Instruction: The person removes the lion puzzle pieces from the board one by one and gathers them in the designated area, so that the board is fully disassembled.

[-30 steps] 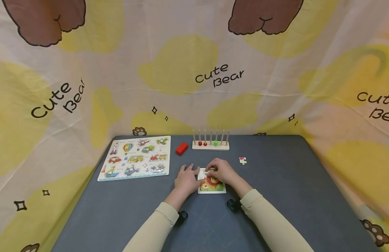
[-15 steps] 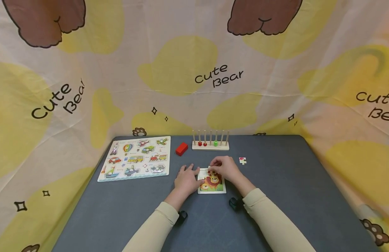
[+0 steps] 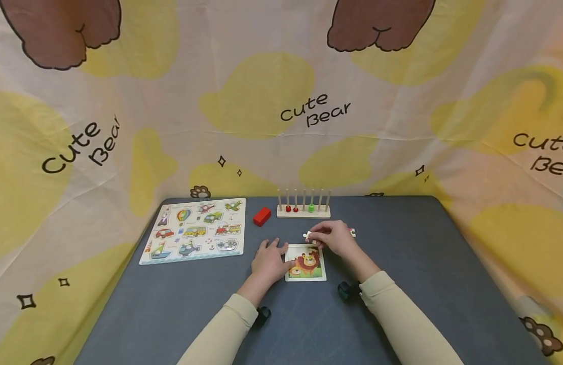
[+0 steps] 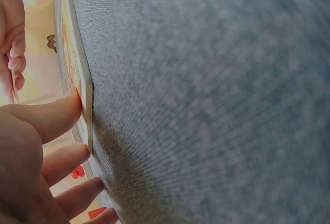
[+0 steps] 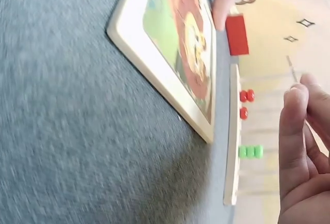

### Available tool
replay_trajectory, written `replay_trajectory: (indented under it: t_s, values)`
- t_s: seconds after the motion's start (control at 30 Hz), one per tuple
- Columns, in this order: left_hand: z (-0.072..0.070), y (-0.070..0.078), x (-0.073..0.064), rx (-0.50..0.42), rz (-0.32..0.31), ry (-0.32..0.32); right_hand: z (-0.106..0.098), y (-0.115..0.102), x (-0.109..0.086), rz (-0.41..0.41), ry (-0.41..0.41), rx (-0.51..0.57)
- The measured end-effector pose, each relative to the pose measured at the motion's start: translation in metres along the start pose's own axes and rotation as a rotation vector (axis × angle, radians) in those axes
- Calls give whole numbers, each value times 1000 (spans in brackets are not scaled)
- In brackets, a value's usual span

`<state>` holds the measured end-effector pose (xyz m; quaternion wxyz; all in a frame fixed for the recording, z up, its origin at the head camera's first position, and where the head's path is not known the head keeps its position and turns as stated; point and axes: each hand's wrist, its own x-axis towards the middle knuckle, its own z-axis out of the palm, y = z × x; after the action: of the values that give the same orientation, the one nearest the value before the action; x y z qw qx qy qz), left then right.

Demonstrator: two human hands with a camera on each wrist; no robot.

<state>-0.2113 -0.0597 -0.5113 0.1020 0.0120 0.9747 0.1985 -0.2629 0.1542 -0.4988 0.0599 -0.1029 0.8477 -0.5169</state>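
In the head view, a lion picture puzzle in a white frame lies on the grey table. My left hand rests at its left side, fingers spread; the left wrist view shows the thumb pressing on the frame and the forefinger at its edge. Just past the far edge, my right hand pinches a small jigsaw piece between thumb and fingertips. That piece appears edge-on in the right wrist view, held up off the table. A second jigsaw piece lies on the table, mostly hidden behind the right hand.
To the left lies a large white vehicle puzzle board. A red block sits between it and a wooden peg rack carrying red and green beads. A printed cloth hangs behind the table.
The right hand has lifted the jigsaw piece out from the top of the lion puzzle and moved away and to the right with it, now overlapping the loose piece. The left hand stays put.
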Motion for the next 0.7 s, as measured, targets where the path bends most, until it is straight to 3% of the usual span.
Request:
replay_trajectory:
  t_s: [0.33,0.7]
  values:
    - [1,0,-1,17,3,13,-25,5,-5,-87,-2,-83]
    - [-1,1,-4,-5,0,12,-48,13,-8,-22,85,-69]
